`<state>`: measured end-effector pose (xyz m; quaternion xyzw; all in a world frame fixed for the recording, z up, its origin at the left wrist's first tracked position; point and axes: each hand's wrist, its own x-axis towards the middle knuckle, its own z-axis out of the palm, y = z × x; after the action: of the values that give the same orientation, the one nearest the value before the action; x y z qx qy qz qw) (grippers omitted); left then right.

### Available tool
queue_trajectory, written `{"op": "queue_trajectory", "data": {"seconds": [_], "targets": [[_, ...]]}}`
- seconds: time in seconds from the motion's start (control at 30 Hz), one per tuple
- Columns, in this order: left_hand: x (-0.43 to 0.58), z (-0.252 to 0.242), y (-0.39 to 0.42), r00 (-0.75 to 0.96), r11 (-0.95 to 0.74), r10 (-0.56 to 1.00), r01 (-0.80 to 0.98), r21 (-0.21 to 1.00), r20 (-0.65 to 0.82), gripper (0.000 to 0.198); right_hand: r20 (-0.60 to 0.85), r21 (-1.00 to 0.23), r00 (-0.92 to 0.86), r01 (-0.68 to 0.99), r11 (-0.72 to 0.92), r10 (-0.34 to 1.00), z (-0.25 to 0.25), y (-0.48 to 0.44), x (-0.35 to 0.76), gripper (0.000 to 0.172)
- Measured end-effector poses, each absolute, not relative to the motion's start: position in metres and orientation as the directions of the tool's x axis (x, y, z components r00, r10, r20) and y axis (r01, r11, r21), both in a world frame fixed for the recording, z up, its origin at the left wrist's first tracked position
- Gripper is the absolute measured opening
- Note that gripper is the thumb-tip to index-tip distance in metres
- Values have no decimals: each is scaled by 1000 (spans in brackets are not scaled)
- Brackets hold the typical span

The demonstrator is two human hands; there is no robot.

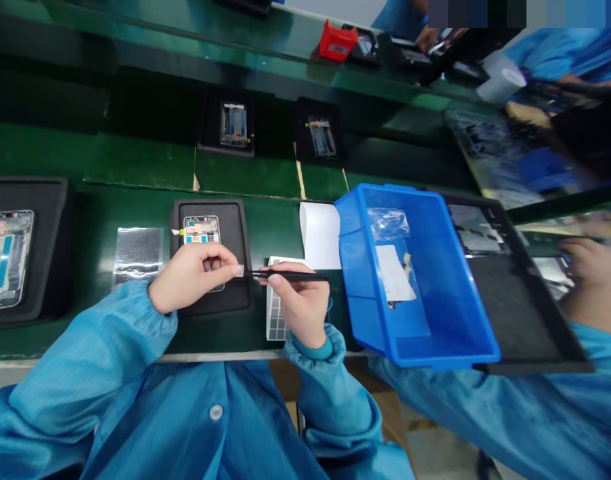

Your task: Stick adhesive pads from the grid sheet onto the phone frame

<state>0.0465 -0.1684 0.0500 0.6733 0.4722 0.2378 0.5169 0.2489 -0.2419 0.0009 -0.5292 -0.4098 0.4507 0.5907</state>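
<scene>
My left hand [198,275] is closed in a pinch above an opened phone body [201,229], which lies on a black foam tray [235,230]. At its fingertips is a pale speck, too small to name. My right hand [305,303] grips black tweezers [300,275] held nearly level, their tips pointing left and almost meeting my left fingertips. Under the right hand lies a white-edged sheet with a grid of grey squares [278,320], partly covered. My left hand hides the lower part of the phone.
Right of my hands stands a blue bin [415,267] with plastic and paper inside; a curled white sheet [320,237] touches it. A clear ribbed film [138,253] and another phone tray [45,247] lie left. Two trayed phones sit behind. A co-worker's hand [598,287] is far right.
</scene>
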Motion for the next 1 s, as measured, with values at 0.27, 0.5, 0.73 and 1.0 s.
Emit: {"op": "queue_trajectory", "data": {"seconds": [0.27, 0.5, 0.73, 1.0], "targets": [[32, 54, -169, 458, -23, 876, 352, 936, -150, 18, -8, -998, 240, -60, 7, 971, 3, -237, 233, 21], [23, 48, -169, 448, -47, 886, 341, 939, -118, 16, 34, -998, 272, -49, 49, 962, 8, -235, 222, 16], [-8, 41, -165, 281, -83, 958, 447, 891, -51, 21, 33, -999, 343, 9, 32, 939, 2, -230, 216, 17], [-23, 4, -186, 335, -401, 916, 787, 469, 221, 22, -110, -988, 310, 71, -138, 944, 2, -189, 194, 21]]}}
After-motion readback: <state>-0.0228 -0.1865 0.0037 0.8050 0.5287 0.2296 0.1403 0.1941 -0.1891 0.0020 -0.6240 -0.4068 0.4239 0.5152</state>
